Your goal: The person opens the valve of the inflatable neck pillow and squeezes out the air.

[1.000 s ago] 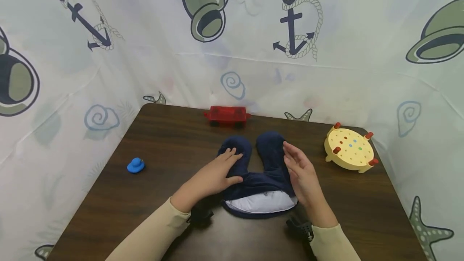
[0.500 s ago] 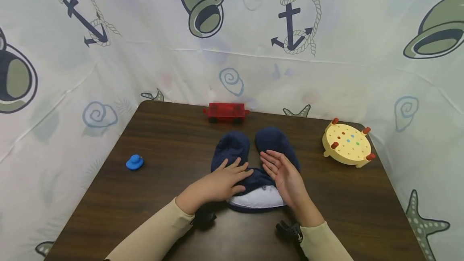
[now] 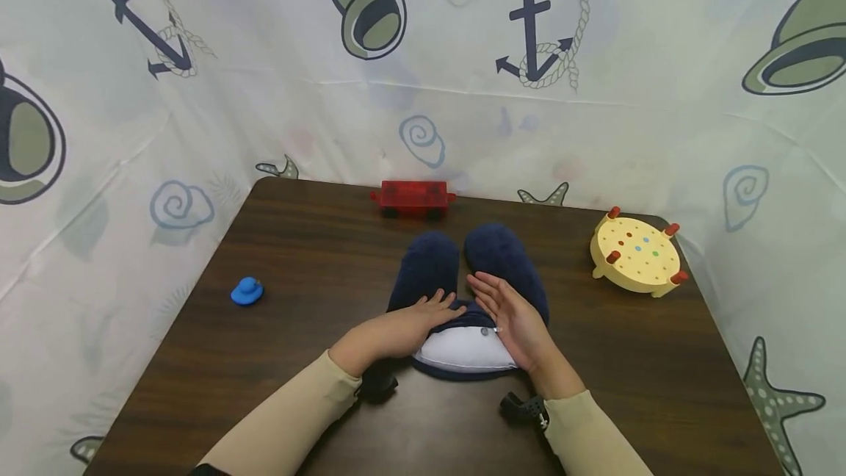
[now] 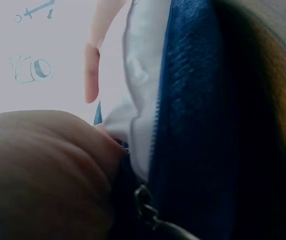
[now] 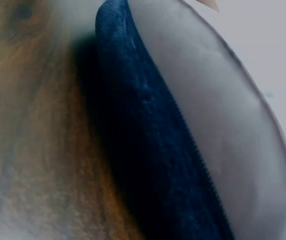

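Between the hands (image 3: 403, 327) (image 3: 519, 325), a navy U-shaped pillow (image 3: 465, 345).

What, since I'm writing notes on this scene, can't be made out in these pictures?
Head view: part of the pillow, covered by the left hand.
Head view: any contact beneath the right hand, hidden by the hand itself.
Left wrist view: the end of the zip pull, cut off by the bottom edge.
Head view: details of the blue toy, too small.

Room lies between the blue toy (image 3: 247, 291) and navy pillow (image 3: 428, 264), whose far side a red wagon (image 3: 414, 197) obstructs.
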{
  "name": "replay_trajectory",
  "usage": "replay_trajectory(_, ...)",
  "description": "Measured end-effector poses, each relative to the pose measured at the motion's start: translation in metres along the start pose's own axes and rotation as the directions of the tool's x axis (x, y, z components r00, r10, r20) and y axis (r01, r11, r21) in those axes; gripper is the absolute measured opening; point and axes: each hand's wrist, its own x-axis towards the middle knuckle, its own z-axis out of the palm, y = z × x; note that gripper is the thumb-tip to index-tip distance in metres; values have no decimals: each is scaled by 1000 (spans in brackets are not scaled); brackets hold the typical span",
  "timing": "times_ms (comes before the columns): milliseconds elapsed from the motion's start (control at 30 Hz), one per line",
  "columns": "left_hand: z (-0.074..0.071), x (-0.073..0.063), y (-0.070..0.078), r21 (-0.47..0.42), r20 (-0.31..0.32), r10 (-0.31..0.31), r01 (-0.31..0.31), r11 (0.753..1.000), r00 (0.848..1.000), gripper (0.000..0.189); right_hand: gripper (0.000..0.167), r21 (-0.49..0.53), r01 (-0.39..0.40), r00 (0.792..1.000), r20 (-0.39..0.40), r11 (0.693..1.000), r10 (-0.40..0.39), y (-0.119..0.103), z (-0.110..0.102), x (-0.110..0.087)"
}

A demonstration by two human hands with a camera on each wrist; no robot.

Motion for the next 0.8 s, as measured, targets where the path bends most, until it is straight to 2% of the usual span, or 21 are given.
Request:
replay_trajectory(133,-8,0,-2,-127,-9,-33,31,991,999,63,60,23,7,1000,-1,1000,-7,0,-1,3)
replay_trajectory(233,-12,0,-3,-263,-40,-74,61,963,996,50,57,28,11,999,-30,1000,-10,0,1,3)
replay_trajectory(300,-12,0,-3,-295,-59,-81,60,954,995,48,56,26,15,999,-43,1000,-14,-1,2,2)
replay_trajectory(367,-10,2,-1,-274,-81,-60,36,961,995,53,56,40,23,998,-52,999,-21,-5,3,-1)
replay_trajectory(433,-8,3,1,-218,-108,-33,9,976,994,57,56,63,56,997,-48,996,-53,-11,3,-6)
replay_trajectory(633,-6,3,2,-134,-157,-8,-14,991,988,48,59,116,231,973,-40,966,-228,-31,-4,-10)
replay_trajectory(733,-8,-1,-1,-14,-227,12,-16,1000,974,51,62,145,204,979,-55,968,-198,-34,-12,-4)
replay_trajectory(800,-10,-2,-4,79,-305,11,13,997,952,63,65,177,141,989,-62,974,-132,-32,-18,1)
